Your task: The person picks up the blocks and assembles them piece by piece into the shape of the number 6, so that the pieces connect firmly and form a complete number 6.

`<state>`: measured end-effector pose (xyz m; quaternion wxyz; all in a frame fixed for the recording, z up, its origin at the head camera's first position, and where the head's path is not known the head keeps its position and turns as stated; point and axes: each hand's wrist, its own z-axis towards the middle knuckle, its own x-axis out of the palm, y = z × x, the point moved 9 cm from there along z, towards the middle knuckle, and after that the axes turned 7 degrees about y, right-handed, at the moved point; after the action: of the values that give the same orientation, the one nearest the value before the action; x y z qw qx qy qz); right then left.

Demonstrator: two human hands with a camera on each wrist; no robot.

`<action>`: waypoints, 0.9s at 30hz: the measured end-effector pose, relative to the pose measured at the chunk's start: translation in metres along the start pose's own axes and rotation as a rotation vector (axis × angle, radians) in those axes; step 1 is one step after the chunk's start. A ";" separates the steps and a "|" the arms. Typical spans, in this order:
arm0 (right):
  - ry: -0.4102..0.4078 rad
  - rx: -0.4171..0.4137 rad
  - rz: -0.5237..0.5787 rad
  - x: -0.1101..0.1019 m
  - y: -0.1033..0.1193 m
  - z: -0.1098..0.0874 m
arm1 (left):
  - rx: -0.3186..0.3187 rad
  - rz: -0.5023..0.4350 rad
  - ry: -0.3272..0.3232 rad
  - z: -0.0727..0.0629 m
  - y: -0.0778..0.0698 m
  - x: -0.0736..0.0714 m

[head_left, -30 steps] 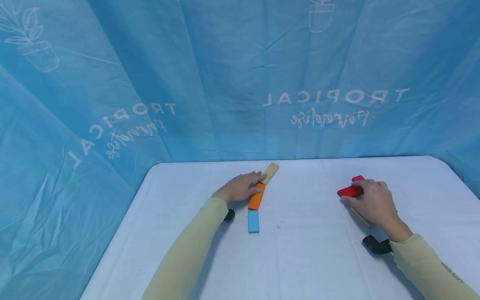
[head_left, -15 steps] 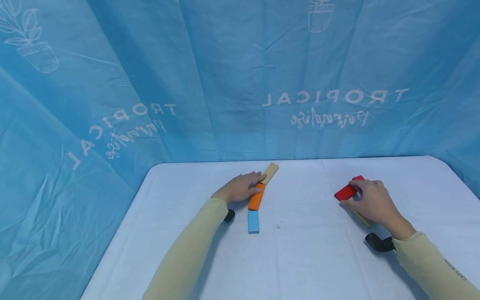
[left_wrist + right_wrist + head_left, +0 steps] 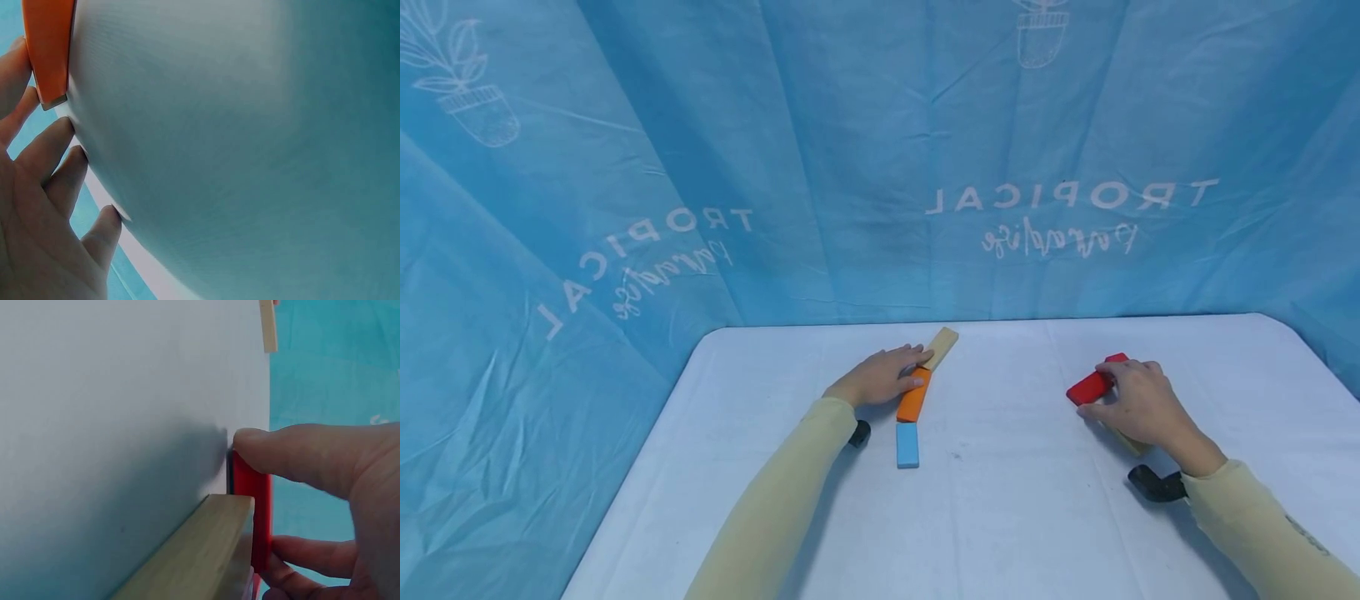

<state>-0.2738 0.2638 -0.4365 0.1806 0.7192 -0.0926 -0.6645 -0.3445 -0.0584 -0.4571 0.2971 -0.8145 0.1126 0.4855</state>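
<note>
My left hand rests beside a row of flat blocks, its fingers extended. Its thumb touches the orange block, and a fingertip lies on the plain wooden block at the far end. A light blue block forms the near end of the row. Over to the right, my right hand pinches a red block between thumb and fingers. More red shows behind the fingers; whether it is a separate block I cannot tell. Another wooden block lies under that hand, mostly hidden in the head view.
A white-covered table bears everything. Its far edge meets a blue printed curtain, which also runs down the left side. Black wrist-camera mounts sit low beneath both wrists.
The red block in my right hand has shifted slightly left and toward me, and its angle has changed. My left hand and the row of blocks hold still.
</note>
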 end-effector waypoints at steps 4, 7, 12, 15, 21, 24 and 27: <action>-0.001 -0.016 0.021 -0.001 0.003 -0.001 | 0.004 0.000 -0.004 0.000 0.000 0.000; 0.010 -0.026 0.043 -0.001 0.005 -0.002 | 0.004 -0.002 -0.003 0.000 0.000 0.000; 0.004 -0.056 0.084 -0.003 0.016 -0.005 | 0.006 0.003 -0.002 0.001 0.002 0.001; -0.011 -0.087 0.111 -0.005 0.026 -0.008 | 0.004 0.002 -0.002 0.001 0.002 0.002; -0.028 -0.157 0.119 -0.009 0.046 -0.017 | 0.011 -0.008 0.000 0.001 0.001 0.001; -0.026 -0.189 0.117 -0.008 0.056 -0.020 | 0.015 -0.009 0.001 0.001 0.001 0.001; -0.024 -0.217 0.117 -0.005 0.066 -0.022 | 0.013 -0.010 0.002 0.001 0.001 0.001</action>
<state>-0.2454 0.2086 -0.4055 0.2947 0.6809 -0.0640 -0.6674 -0.3453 -0.0587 -0.4588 0.3047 -0.8136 0.1118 0.4824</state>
